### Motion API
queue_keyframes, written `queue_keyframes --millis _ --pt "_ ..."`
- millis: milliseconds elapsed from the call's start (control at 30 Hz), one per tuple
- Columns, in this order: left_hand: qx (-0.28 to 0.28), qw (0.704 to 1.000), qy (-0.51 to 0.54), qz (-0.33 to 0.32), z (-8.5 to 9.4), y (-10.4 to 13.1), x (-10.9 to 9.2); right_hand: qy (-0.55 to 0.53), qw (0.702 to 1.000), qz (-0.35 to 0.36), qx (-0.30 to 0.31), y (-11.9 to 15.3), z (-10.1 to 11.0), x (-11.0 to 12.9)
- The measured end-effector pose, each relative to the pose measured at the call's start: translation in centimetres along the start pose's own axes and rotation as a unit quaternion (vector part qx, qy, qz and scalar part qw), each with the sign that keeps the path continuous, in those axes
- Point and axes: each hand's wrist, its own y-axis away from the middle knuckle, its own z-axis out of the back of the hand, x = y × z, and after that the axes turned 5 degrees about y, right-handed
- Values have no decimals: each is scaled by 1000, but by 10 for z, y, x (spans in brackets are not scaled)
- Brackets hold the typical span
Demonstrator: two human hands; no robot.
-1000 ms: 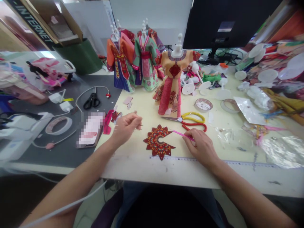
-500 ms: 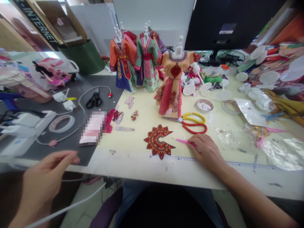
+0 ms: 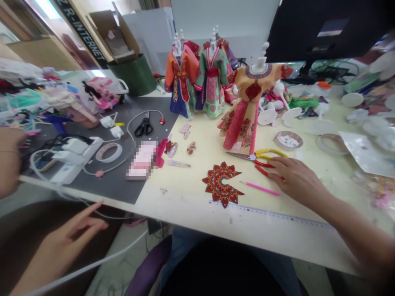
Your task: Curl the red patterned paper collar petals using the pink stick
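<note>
My right hand (image 3: 291,174) has its fingers closed over the red handle of the scissors (image 3: 247,156), which lie on the table with the blades pointing left. Just below, a pink pencil (image 3: 262,188) rests on the tabletop. Left of it lies a dark red patterned piece (image 3: 217,185), ring-shaped with pointed petals and a wedge-shaped gap on its right side. My left hand (image 3: 72,236) hangs in the air off the table's front edge, fingers apart and holding nothing. A doll-sized dress (image 3: 247,109) in yellow and red stands on a white stand behind the scissors.
A ruler (image 3: 265,213) lies along the front. Black scissors (image 3: 143,126), a phone (image 3: 142,160), a tape roll (image 3: 108,152) and a power strip (image 3: 72,166) sit on the left. More dressed stands (image 3: 212,82) are behind. Another person's bare skin (image 3: 10,160) shows at the left edge.
My right hand has let go of the pink pencil and moved up onto the scissors' red handle. The left hand's fingers have spread and lowered. The view has swung left.
</note>
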Motion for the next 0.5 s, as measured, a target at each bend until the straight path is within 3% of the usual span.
queue_keyframes --millis 133,200,233,300,367,500 --pt "-129 990 -34 50 15 -24 -19 -11 1000 27 -2 -8 -11 -14" --pt "-155 988 10 3 15 -47 -22 -18 999 36 -16 -9 -17 -20" --pt "-126 990 25 -48 13 -61 -22 -23 999 41 -27 -9 -21 -24" --pt "-158 982 20 -98 8 -92 -22 -24 998 53 -38 -9 -27 -31" --pt "-152 984 -52 -79 2 -123 -25 -8 998 50 -32 -11 -32 -39" --pt "-111 986 -97 -74 -14 -170 -37 3 1000 -10 16 -16 -35 -49"
